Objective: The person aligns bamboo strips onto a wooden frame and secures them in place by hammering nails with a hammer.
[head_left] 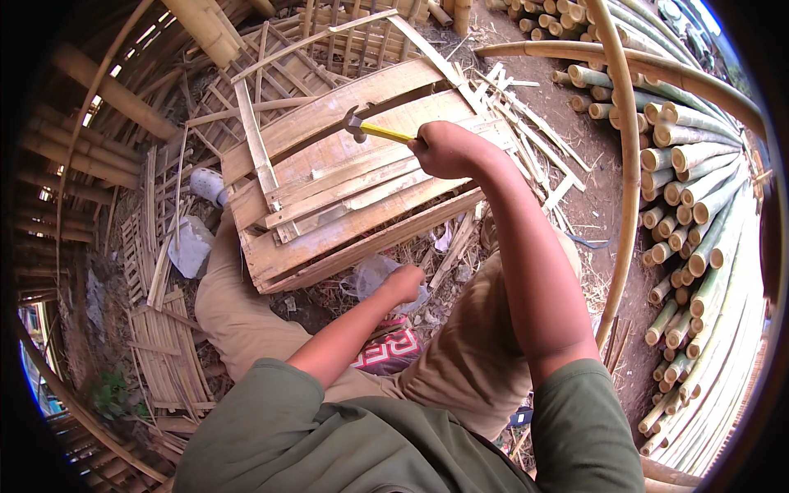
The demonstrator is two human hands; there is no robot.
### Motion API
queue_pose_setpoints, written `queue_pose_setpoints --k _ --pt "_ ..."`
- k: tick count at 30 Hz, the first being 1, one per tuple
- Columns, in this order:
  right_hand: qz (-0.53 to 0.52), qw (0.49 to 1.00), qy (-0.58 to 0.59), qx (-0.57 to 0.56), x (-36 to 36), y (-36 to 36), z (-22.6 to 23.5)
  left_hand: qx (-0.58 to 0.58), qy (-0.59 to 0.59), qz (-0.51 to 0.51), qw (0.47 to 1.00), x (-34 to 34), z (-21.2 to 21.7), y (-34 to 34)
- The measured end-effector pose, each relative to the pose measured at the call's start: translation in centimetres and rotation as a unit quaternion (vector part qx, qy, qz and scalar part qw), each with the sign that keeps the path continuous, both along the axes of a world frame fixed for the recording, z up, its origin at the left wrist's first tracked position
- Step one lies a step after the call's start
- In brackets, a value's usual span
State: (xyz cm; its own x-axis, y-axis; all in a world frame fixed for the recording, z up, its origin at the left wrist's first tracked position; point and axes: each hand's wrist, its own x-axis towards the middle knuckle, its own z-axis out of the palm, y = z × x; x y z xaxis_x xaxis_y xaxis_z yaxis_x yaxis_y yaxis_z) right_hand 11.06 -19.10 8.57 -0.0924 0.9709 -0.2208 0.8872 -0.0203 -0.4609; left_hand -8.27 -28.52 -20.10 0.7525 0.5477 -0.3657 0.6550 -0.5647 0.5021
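My right hand (448,149) is closed round the yellow handle of a claw hammer (386,132), raised over a low table of wooden planks (308,246). The dark metal head points left, above the boards. Several thin wooden slats (349,187) lie across the planks, and a slat frame (256,135) rests on the tabletop. Below the near edge of the table, my left hand (403,283) is at a clear plastic bag (370,275) between my legs. Its fingers are curled, and whatever they hold is hidden.
Cut green bamboo poles (699,205) are stacked on the right behind a bent bamboo rail (626,164). Loose wood strips (534,123) litter the ground beyond the table. Bamboo lattice panels (168,353) and a white plastic sack (191,246) lie to the left.
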Motion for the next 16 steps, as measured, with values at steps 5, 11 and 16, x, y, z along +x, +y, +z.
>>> queue_pose_setpoints --k 5,11,16 --pt "0.029 0.999 -0.034 0.027 0.5 0.2 -4.7 -0.157 -0.009 -0.128 0.979 1.0 12.3 3.3" --pt "0.086 0.988 -0.107 0.073 1.7 -0.9 -6.8 -0.076 -0.266 -0.009 0.961 -0.9 26.4 6.1" --pt "0.058 0.997 -0.055 -0.005 3.3 -0.7 -5.1 0.179 -0.521 0.285 0.784 0.5 22.1 12.1"
